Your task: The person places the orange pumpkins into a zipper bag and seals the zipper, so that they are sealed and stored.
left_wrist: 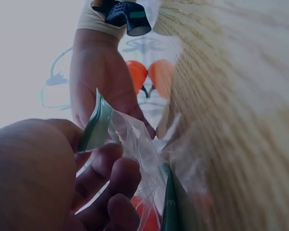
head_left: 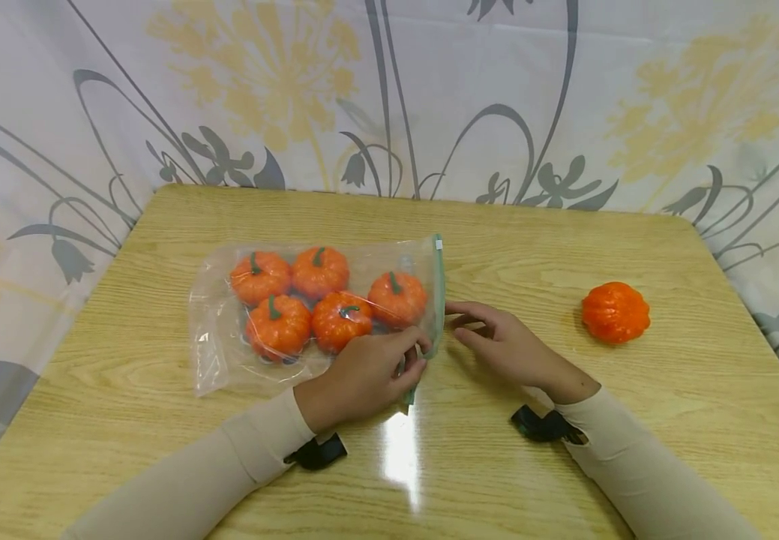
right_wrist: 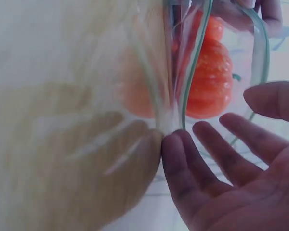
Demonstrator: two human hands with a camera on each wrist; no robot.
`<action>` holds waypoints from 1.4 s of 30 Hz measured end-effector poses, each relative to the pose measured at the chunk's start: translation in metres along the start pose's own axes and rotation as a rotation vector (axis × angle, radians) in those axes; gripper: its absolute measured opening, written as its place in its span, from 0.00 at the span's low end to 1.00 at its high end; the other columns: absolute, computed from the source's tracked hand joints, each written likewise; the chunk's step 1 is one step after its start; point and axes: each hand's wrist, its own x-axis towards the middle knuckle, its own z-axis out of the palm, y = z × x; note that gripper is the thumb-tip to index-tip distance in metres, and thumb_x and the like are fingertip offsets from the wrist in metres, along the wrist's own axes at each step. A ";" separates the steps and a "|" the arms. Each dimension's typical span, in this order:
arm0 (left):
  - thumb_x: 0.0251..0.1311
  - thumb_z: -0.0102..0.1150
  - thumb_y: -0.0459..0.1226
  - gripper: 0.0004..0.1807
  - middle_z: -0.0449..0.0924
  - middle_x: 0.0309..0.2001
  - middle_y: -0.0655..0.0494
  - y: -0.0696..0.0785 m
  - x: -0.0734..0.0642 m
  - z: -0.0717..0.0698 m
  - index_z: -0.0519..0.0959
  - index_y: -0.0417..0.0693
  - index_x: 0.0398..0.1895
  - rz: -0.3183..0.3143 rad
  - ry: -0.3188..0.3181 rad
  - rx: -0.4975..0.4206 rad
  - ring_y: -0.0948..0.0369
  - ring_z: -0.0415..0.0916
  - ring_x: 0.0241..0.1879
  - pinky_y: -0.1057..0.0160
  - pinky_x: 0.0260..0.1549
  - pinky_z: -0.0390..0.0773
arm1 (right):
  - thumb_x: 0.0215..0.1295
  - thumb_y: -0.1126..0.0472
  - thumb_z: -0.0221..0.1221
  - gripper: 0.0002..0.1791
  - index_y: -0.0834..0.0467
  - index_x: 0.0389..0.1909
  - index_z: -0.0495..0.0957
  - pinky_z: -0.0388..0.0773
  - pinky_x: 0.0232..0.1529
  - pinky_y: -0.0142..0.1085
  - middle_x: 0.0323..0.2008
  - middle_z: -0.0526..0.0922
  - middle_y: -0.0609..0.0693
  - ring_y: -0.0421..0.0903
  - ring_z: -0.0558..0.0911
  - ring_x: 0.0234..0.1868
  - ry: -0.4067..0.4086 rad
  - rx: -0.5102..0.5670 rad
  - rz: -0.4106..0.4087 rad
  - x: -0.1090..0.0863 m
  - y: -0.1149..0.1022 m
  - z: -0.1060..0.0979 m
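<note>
A clear zip bag (head_left: 214,360) with a green strip along its mouth lies flat, holding several small orange pumpkins (head_left: 277,326). At the near corner of that mouth, my left hand (head_left: 369,375) pinches the green-edged rim between thumb and finger, lifting it, as the left wrist view shows. My right hand (head_left: 507,345) is at the opening from the right, fingers extended and slightly bent. In the right wrist view its fingertips (right_wrist: 172,144) meet the bag's lower rim by the table, and the mouth stands parted with a pumpkin (right_wrist: 209,82) visible inside.
Another orange pumpkin (head_left: 615,313) lies on its side, apart, at the right of the wooden table (head_left: 531,247). A white slider (head_left: 438,244) sits at the far end of the bag's strip. Patterned cloth (head_left: 429,90) rises behind the table and along its sides.
</note>
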 end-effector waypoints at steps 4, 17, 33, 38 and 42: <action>0.68 0.58 0.40 0.07 0.79 0.27 0.66 -0.001 0.000 0.001 0.76 0.52 0.46 -0.012 0.038 0.019 0.73 0.71 0.23 0.76 0.24 0.70 | 0.75 0.63 0.52 0.22 0.59 0.68 0.71 0.77 0.59 0.54 0.66 0.75 0.58 0.57 0.77 0.63 0.076 -0.040 -0.009 -0.001 -0.003 -0.006; 0.66 0.60 0.39 0.07 0.79 0.25 0.67 -0.001 0.002 0.002 0.78 0.52 0.46 -0.106 0.094 0.078 0.72 0.72 0.22 0.74 0.21 0.69 | 0.72 0.65 0.56 0.19 0.59 0.62 0.77 0.78 0.54 0.54 0.58 0.80 0.59 0.57 0.80 0.56 0.337 -0.264 -0.108 -0.016 -0.012 -0.035; 0.64 0.61 0.42 0.09 0.77 0.28 0.67 -0.003 0.000 0.001 0.76 0.55 0.45 -0.171 0.019 0.094 0.69 0.72 0.26 0.71 0.21 0.69 | 0.66 0.67 0.60 0.20 0.63 0.59 0.77 0.78 0.40 0.49 0.59 0.75 0.65 0.61 0.77 0.45 0.534 -0.481 -0.111 -0.038 0.006 -0.068; 0.64 0.61 0.42 0.09 0.77 0.28 0.67 -0.003 -0.001 0.002 0.76 0.54 0.45 -0.171 0.017 0.095 0.69 0.73 0.26 0.71 0.22 0.70 | 0.61 0.69 0.64 0.22 0.67 0.58 0.77 0.64 0.59 0.67 0.59 0.73 0.70 0.72 0.67 0.63 0.569 -0.528 -0.087 -0.040 0.007 -0.077; 0.65 0.61 0.42 0.09 0.77 0.28 0.67 -0.004 0.000 0.004 0.76 0.55 0.46 -0.173 0.014 0.098 0.69 0.73 0.27 0.70 0.23 0.70 | 0.61 0.67 0.64 0.25 0.66 0.60 0.75 0.57 0.60 0.72 0.62 0.70 0.71 0.75 0.65 0.64 0.575 -0.579 0.010 -0.044 0.010 -0.084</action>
